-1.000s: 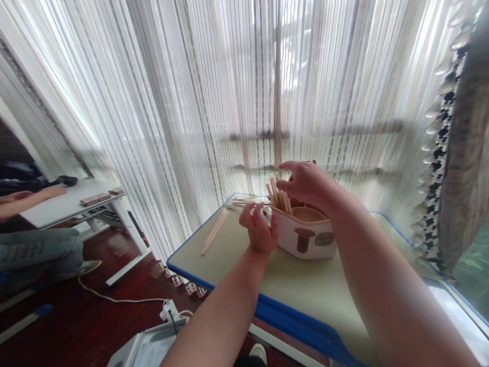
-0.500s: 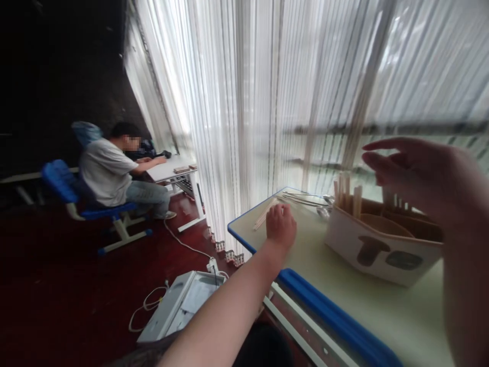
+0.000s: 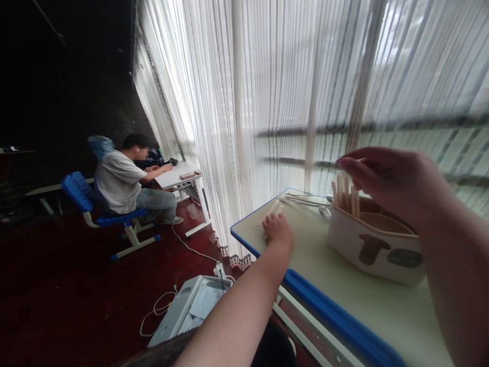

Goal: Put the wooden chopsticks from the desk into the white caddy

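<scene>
On the pale table top my left hand (image 3: 278, 229) rests with its fingers curled down over thin wooden chopsticks. One stick end pokes out beyond the fingertips, and more chopsticks (image 3: 268, 211) lie just beside. Raised above a white divided box (image 3: 359, 255), my right hand (image 3: 385, 176) has thumb and forefinger brought together, and nothing shows between them. Its other fingers are mostly hidden. Several chopsticks (image 3: 346, 196) stand upright in the box's left compartment, right below that hand. Metal cutlery (image 3: 305, 199) lies behind the box's left side, with spoon bowls near it.
The table's blue edge (image 3: 336, 316) runs along the front. A white curtain (image 3: 260, 102) hangs behind. To the left a person (image 3: 122, 178) sits at another desk (image 3: 178, 176). A grey case (image 3: 187, 311) with cables stands on the red floor.
My right hand has shifted left and its thumb and forefinger have closed together. My left hand has lowered and turned, fingers reaching onto the chopsticks. The view has swung slightly.
</scene>
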{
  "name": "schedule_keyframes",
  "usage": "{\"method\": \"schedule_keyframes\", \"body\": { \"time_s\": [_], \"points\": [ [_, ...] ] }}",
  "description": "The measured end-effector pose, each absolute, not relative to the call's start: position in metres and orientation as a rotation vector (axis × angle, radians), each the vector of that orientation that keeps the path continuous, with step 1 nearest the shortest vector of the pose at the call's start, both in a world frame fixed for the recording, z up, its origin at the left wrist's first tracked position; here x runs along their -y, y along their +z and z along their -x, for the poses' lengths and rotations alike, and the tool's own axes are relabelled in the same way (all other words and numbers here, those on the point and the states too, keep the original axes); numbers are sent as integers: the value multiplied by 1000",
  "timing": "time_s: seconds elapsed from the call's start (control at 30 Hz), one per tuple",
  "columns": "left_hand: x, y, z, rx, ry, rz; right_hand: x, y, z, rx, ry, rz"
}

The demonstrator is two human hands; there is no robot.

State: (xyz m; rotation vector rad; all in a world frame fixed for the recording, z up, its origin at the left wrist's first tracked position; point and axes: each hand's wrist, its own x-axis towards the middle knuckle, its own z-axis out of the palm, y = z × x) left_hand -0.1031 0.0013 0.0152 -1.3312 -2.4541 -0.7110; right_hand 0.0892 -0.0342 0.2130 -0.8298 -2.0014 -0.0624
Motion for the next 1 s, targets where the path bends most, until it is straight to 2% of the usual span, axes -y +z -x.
{"method": "schedule_keyframes", "body": {
  "time_s": [0.3,0.4,0.5,0.67,0.87,1.0],
  "points": [
    [4,15,106,2470,-669,1368,19,201,-75,2180,29,855],
    [5,16,110,2417,-812,1336,20,201,-73,2224,34,848],
    [6,17,111,2183,-1123,1287,22,203,-74,2232,45,879],
    [12,21,101,1531,-1546,1432,20,205,-76,2344,238,1049],
    [20,24,94,1334,-1566,1516,6,198,-67,2367,44,1070],
    [18,24,96,1296,-1550,1555,5,194,-63,2336,92,911]
  ]
}}
